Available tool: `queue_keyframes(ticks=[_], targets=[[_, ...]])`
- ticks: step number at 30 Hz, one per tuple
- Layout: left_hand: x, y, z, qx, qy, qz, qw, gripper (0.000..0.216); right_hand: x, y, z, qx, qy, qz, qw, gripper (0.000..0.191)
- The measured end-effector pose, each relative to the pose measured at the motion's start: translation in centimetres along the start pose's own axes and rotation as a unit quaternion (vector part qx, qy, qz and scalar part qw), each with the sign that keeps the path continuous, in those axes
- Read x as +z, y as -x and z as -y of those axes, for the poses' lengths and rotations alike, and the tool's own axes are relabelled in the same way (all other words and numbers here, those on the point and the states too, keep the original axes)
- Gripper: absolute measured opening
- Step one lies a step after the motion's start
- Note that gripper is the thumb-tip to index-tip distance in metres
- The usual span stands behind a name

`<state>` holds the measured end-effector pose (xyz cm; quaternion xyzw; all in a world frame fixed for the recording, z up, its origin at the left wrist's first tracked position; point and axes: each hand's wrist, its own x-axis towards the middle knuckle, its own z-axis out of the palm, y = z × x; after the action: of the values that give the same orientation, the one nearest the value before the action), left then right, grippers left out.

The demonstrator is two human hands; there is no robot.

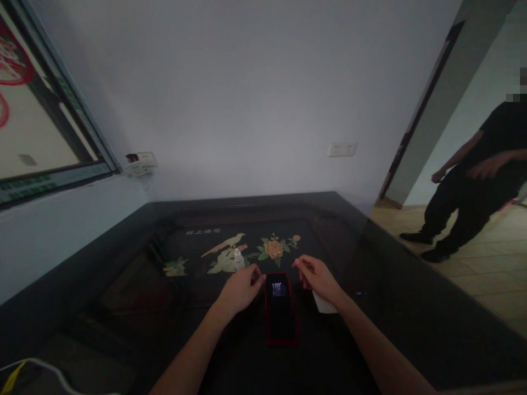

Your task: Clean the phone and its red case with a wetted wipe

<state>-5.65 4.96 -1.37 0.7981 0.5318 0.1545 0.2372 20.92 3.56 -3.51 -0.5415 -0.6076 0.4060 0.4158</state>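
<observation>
A phone in a red case [281, 310] lies face up on the dark table [411, 307], its screen lit near the top. My left hand [241, 288] rests just left of the phone's top edge, fingers curled, fingertips touching the corner. My right hand [317, 277] hovers just right of the phone's top, fingers pinched together; what they hold, if anything, is too small to make out. A small clear bottle with a white cap [239, 258] stands beyond my left hand. A white sheet or cloth [325, 304] lies under my right wrist.
The table top carries an inlaid bird and flower picture [247, 249]. A window [37, 126] is at the left, wall sockets [342, 148] on the back wall. A person in black [473, 186] stands in the doorway at the right. Cables [28, 370] lie at the near left corner.
</observation>
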Motion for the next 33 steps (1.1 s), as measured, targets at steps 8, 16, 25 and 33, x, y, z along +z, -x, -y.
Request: queue_keyframes(ticks=[8, 16, 25, 33], targets=[[-0.1, 1.1, 0.2, 0.029, 0.004, 0.022, 0.999, 0.023, 0.3, 0.2, -0.2, 0.006, -0.014, 0.018, 1.0, 0.041], [0.1, 1.4, -0.6, -0.005, -0.05, 0.007, 0.999, 0.026, 0.2, 0.2, 0.1, 0.014, -0.002, 0.021, 1.0, 0.041], [2.1, 2.2, -4.4, -0.06, -0.121, -0.067, 0.989, 0.061, 0.2, 0.1, -0.1, 0.013, -0.007, 0.021, 1.0, 0.043], [2.9, 1.3, -7.6, -0.079, -0.167, -0.03, 0.982, 0.079, 0.2, 0.3, 0.1, -0.012, 0.013, 0.025, 1.0, 0.042]])
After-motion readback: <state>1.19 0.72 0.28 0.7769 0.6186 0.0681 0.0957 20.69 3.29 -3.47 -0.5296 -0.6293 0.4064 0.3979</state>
